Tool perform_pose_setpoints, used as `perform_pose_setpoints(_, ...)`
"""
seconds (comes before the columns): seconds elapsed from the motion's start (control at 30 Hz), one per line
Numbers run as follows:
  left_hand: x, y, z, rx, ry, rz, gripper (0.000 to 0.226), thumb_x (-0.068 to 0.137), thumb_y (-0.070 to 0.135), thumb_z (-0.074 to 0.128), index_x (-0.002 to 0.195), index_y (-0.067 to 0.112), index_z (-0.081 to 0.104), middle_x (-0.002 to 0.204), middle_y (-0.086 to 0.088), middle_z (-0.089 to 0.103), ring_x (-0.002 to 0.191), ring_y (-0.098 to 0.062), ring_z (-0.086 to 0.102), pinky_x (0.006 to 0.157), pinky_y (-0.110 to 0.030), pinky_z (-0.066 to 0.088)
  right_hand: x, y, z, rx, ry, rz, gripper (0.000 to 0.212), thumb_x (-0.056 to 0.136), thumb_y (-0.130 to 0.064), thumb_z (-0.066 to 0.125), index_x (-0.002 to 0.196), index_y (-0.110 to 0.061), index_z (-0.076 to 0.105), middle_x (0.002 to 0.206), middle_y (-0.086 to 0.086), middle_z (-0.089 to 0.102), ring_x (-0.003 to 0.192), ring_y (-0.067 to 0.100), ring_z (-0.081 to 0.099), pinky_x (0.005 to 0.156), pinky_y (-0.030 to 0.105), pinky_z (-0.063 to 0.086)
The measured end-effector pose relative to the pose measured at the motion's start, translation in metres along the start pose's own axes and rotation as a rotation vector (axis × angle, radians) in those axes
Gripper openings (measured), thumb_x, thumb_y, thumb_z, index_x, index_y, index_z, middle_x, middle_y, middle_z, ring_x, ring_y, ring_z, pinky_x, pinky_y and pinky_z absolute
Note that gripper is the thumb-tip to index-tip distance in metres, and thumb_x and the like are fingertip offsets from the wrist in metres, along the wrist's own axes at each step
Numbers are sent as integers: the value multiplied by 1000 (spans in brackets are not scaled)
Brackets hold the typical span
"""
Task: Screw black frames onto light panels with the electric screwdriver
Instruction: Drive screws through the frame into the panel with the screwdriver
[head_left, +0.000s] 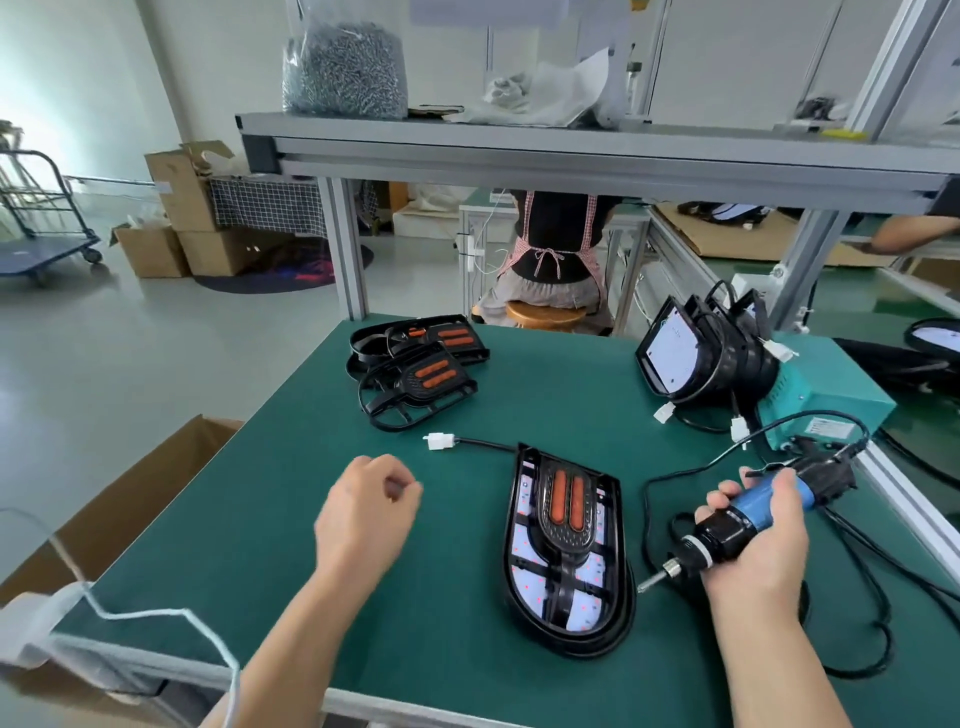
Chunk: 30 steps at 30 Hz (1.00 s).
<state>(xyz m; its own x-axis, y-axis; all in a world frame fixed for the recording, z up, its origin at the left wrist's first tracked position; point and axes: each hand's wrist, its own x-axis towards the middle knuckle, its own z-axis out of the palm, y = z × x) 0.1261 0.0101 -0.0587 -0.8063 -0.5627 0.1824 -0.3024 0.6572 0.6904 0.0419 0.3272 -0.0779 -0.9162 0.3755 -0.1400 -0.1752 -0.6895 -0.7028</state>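
Right hand (753, 540) grasps electric screwdriver (724, 535), bit (655, 579) just beside the light panel (524, 548) lying between both hands. Left hand (366, 514) fingers curled; contents indeterminate. Recommend: steady frame (565, 543), seat bit square.

Single view, head-worn, wide-angle.
Position: above the near edge of the green table (270, 519), close over it.
Facing: forward and down.
Near field: both forearms enter from the bottom edge; left hand (363, 514) and right hand (753, 540) sit at lower middle.
Far field: overhead shelf (571, 150), floor (130, 338) at left, seated person (556, 249) beyond the table.
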Motion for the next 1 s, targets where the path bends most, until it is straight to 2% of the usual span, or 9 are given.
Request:
perform_pose_setpoints(0.1, -6, -27, -10, 83, -32, 41, 15, 84, 25, 71, 74, 33, 63, 84, 13, 53, 84, -11, 52, 63, -27, 36, 0, 1, 3, -29, -16, -1, 26, 94, -50, 64, 94, -25, 59, 74, -7, 60, 61, 10, 57, 63, 22, 42)
perform_pose_setpoints(0.2, -12, -37, -6, 169, -59, 121, 8, 84, 25, 75, 85, 26, 67, 89, 11, 53, 95, -18, 48, 82, -31, 38, 1, 2, 3, -35, -12, -1, 25, 95, -49, 63, 93, -25, 58, 73, -7, 59, 60, 10, 57, 60, 21, 43)
perform_pose_setpoints(0.27, -13, -38, -2, 177, -33, 140, 10, 83, 25, 77, 87, 24, 67, 92, 8, 54, 94, -18, 46, 89, -33, 36, 0, 0, 3, -25, -6, 3, 26, 95, -49, 64, 92, -24, 59, 74, -7, 59, 61, 10, 57, 62, 22, 42)
perform_pose_setpoints(0.4, -10, -38, -1, 143, 9, 126, 16, 82, 24, 77, 89, 23, 62, 89, 8, 56, 92, -19, 49, 89, -34, 35, -1, -2, 1, -13, -11, 13, 27, 95, -49, 64, 92, -23, 58, 74, -6, 58, 61, 10, 56, 62, 21, 41)
perform_pose_setpoints(0.6, -7, -41, 5, 161, 24, 118, 11, 85, 24, 76, 92, 20, 69, 89, 6, 58, 95, -21, 51, 92, -35, 35, -1, -2, 2, -19, -15, 32, 26, 97, -47, 61, 91, -22, 57, 72, -6, 57, 58, 9, 55, 51, 18, 43)
perform_pose_setpoints(0.8, -6, -43, 8, 196, 29, 172, 3, 90, 13, 70, 87, 15, 69, 84, 3, 58, 90, -25, 52, 87, -34, 33, -1, -3, 2, -22, -13, 37, 27, 97, -48, 61, 93, -22, 56, 74, -6, 56, 60, 9, 55, 55, 19, 43)
perform_pose_setpoints(1.0, -6, -42, 10, 263, 22, 214, 7, 94, 17, 67, 88, 14, 65, 91, 1, 61, 94, -26, 54, 90, -35, 35, -2, -4, 1, -8, -9, 41, 28, 98, -48, 59, 96, -20, 56, 76, -5, 56, 60, 9, 55, 54, 20, 43)
